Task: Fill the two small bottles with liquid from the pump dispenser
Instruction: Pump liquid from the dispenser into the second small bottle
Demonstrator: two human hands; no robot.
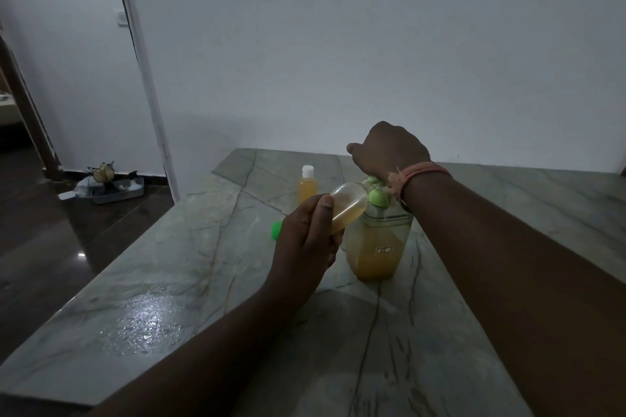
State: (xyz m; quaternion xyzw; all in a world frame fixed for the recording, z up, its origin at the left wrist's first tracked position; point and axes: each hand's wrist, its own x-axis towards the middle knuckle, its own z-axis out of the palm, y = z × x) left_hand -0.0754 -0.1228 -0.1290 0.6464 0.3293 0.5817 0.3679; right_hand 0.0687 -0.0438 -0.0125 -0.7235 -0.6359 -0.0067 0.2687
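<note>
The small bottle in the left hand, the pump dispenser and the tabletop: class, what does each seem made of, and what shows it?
Small bottle: likely clear plastic; amber liquid shows through its wall.
Pump dispenser: translucent plastic body, glossy green pump top.
Tabletop: probably polished stone, perhaps marble; grey-green with dark veins and a bright reflection.

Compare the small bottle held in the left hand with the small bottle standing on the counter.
The small clear plastic bottle in the left hand is tilted toward the pump dispenser, uncapped and only partly filled. The small white-capped bottle standing on the marble counter is upright, capped, untouched and nearly full. Both are small, clear and hold amber liquid.
</note>
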